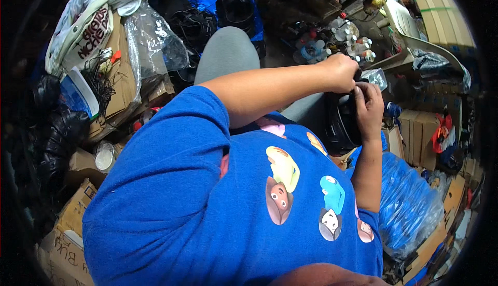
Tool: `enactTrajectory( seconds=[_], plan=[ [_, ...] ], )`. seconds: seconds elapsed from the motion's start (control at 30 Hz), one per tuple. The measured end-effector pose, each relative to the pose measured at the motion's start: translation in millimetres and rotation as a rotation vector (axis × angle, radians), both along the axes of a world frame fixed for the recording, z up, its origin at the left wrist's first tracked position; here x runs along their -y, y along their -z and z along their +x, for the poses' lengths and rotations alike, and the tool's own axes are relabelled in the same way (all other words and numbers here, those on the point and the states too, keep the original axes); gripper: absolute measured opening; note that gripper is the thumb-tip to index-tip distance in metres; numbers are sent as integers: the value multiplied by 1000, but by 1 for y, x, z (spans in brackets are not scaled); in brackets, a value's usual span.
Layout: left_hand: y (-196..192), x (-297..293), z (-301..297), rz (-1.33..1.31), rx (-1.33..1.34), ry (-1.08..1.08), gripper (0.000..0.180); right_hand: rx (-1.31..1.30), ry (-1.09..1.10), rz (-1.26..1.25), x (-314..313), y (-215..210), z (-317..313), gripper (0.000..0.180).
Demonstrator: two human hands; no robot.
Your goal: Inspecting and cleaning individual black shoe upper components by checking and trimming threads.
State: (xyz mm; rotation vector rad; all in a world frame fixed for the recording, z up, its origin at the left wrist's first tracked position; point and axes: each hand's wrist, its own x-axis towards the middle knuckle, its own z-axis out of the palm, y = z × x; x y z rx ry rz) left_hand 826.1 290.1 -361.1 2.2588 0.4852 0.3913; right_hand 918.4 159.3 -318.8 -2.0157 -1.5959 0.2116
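Note:
On my right lap lies a glossy black shoe [343, 122], its opening turned up toward me. My left hand [341, 73] reaches across from the left and is closed near the far end of the shoe, pinching something small and dark that I cannot make out. Just nearer to me, my right hand [369, 102] curls its fingers and thumb onto the shoe's rim by its right side. Both hands nearly meet, and they hide that part of the shoe. My grey-clad knee [228, 52] rises left of the hands.
Several small bottles [358, 45] stand beyond my hands. Black footwear [236, 8] rests on blue plastic ahead. Cardboard boxes [417, 133] and a clear bag of blue items [410, 203] crowd the right. A white cloth bag [83, 32] and cardboard lie to the left.

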Motion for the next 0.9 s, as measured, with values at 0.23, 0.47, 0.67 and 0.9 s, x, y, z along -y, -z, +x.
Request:
enactTrajectory(
  seconds=[0.23,0.47,0.67,0.9],
  plan=[
    [-35,8,-3,-32,-35,106,26,383,-12,-107,4,-33,-4,16],
    [-44,5,-7,75,-16,156,23,517,-46,143,17,-12,-1,14],
    [-12,-6,7,-223,88,-42,26,-43,105,135,20,2,6,13],
    [-15,2,0,-70,193,-15,30,262,24,105,12,-5,-2,18]
  ],
)
